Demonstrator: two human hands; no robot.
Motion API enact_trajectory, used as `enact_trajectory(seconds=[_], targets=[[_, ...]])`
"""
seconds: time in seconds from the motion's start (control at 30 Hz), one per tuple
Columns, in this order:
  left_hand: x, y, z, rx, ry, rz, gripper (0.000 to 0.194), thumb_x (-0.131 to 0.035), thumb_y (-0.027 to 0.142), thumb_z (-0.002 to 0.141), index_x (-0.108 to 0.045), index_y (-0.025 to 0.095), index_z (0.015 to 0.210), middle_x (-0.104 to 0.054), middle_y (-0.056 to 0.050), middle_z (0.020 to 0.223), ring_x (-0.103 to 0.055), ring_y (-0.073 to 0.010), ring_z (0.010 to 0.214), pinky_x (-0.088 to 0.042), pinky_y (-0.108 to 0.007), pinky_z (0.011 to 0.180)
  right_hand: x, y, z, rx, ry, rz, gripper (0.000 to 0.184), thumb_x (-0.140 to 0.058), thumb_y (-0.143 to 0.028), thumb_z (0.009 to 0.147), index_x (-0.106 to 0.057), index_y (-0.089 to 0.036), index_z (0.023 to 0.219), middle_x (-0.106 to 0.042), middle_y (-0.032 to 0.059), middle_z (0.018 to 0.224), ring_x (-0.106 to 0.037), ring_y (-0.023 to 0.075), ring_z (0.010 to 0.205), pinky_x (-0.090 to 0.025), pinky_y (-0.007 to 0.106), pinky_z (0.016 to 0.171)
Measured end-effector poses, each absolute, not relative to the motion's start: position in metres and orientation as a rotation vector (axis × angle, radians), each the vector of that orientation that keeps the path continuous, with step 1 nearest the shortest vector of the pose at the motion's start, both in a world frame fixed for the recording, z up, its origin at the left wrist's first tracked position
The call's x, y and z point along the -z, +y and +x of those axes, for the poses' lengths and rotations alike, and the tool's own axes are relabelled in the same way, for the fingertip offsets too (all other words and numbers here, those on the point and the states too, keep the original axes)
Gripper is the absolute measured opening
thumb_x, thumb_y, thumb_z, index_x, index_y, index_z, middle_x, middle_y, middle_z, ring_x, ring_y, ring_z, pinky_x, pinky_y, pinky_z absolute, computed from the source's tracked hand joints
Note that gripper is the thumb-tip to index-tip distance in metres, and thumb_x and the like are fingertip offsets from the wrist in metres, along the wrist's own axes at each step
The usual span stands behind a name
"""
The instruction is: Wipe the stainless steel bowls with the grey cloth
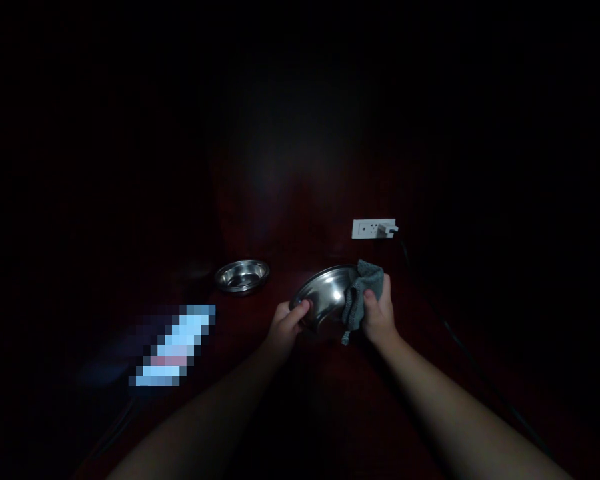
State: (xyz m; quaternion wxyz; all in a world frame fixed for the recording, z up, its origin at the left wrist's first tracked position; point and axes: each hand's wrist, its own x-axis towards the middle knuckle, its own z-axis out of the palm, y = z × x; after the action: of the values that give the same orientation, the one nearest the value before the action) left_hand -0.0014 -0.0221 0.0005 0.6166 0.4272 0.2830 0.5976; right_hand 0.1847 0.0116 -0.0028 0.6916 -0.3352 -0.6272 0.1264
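The person's two bare forearms (pixel 437 393) lie nearest the camera. The left hand (pixel 285 325) grips the near-left edge of a shiny, round, silver metal bowl (pixel 325 300), thumb on its surface; the right hand (pixel 380 317) clasps a grey-green fabric cloth (pixel 365 290) against its right side. The bowl, held tilted between the hands, could slip if the left pinch loosens or the cloth slides on smooth metal; dim light may hide smears. Contents cannot be told. Beyond, leftward, a smaller round, silver metal dish (pixel 243 276) shows only reflections inside.
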Motion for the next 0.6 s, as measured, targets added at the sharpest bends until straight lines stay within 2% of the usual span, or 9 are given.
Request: enact_trajectory(seconds=[0.27,0.6], targets=[[0.0019,-0.019,-0.0034,-1.359,0.663,1.04,0.032,-0.072,0.043,0.065,-0.065,0.012,0.069,-0.064,-0.003,0.063,-0.059,-0.015,0.06,-0.048,-0.027,0.059,0.0032,0.0123,0.1847,-0.301,-1.373,-0.754,0.044,-0.042,-0.052,0.084,-0.042,-0.021,0.115,-0.057,0.0067,0.101,-0.057,0.0229,0.093,-0.044,0.04,0.084],[0.0032,-0.017,-0.0033,-1.381,0.652,1.003,0.033,-0.072,0.043,0.064,-0.065,0.012,0.07,-0.065,-0.002,0.063,-0.059,-0.0144,0.059,-0.048,-0.027,0.057,0.0021,0.0131,0.1848,-0.247,-1.362,-0.816,0.031,-0.035,-0.043,0.09,-0.046,-0.021,0.11,-0.057,0.0041,0.095,-0.056,0.0184,0.087,-0.042,0.035,0.083]])
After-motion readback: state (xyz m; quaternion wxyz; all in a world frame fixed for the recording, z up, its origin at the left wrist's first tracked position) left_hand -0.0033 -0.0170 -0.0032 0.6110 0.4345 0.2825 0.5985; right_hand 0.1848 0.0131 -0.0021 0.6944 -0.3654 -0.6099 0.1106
